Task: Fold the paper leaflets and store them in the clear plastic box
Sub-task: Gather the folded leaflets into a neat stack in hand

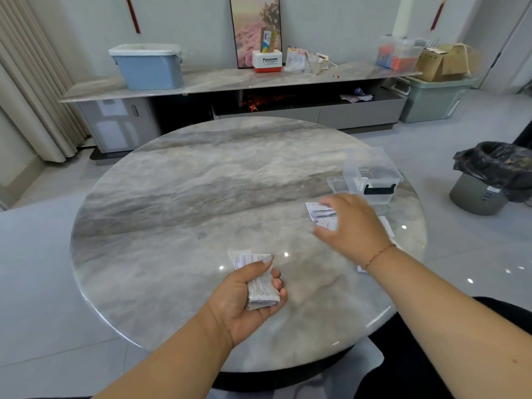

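Note:
My left hand (pixel 247 295) grips a stack of folded paper leaflets (pixel 259 286) over the near middle of the round marble table (pixel 201 182). My right hand (pixel 352 223) is blurred, spread over a pile of leaflets (pixel 319 211) at the right of the table; I cannot tell whether its fingers touch the pile. More white paper (pixel 385 226) shows past the wrist. The clear plastic box (pixel 374 177) with a black latch stands just beyond that hand, near the table's right edge, with its lid (pixel 338 184) lying beside it.
A bin lined with a black bag (pixel 486 180) stands on the floor to the right. Behind the table runs a long low cabinet (pixel 230 82) with a blue tub (pixel 148 67), boxes and a picture frame. A dark seat edge (pixel 403 355) is at lower right.

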`<move>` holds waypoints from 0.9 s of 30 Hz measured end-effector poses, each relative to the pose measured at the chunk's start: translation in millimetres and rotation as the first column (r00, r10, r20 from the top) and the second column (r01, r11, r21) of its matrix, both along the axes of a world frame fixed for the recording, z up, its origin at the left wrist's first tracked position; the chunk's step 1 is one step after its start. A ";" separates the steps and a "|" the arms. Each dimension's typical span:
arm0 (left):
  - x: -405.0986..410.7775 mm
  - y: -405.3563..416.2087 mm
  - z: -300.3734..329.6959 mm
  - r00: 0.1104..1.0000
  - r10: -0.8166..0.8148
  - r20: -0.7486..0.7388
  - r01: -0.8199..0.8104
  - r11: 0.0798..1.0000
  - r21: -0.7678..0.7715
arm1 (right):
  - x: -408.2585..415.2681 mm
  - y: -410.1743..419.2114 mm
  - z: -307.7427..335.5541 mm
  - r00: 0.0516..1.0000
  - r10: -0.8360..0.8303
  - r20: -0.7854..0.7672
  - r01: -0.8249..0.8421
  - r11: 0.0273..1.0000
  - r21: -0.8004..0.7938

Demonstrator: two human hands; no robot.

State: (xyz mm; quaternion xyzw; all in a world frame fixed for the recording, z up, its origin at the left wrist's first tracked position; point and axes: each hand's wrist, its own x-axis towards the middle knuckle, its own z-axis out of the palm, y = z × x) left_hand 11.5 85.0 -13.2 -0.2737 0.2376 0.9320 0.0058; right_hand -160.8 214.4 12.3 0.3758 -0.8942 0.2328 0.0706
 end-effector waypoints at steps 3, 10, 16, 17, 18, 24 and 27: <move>-2.0 1.3 -3.6 0.999 0.015 0.045 -0.014 1.000 -0.014 | -27.0 19.4 -12.6 0.986 -0.165 0.001 0.155 0.929 0.337; -6.5 6.4 -3.4 0.996 0.024 0.084 -0.022 0.999 -0.030 | -30.2 18.1 -36.5 0.985 -0.173 -0.027 0.173 0.938 0.300; -7.3 8.4 -1.6 0.994 0.045 0.103 -0.042 0.999 -0.033 | -20.2 12.7 -46.2 0.973 -0.213 -0.086 0.230 0.922 0.311; -6.7 8.9 -0.9 0.993 0.050 0.104 -0.047 0.998 -0.029 | -19.3 12.5 -49.8 0.972 -0.213 -0.099 0.233 0.921 0.311; -5.8 8.7 -0.3 0.993 0.056 0.104 -0.053 0.998 -0.025 | -19.5 12.2 -52.6 0.971 -0.213 -0.105 0.234 0.935 0.268; -2.3 3.7 -2.6 0.990 0.105 0.093 -0.102 0.994 -0.028 | 0.0 6.1 -26.8 0.933 -0.268 0.240 0.328 0.906 -0.266; -4.1 3.2 -3.7 0.989 0.143 0.042 -0.141 0.988 -0.057 | 46.7 -6.0 -0.8 0.761 -0.012 0.649 0.439 0.745 -0.501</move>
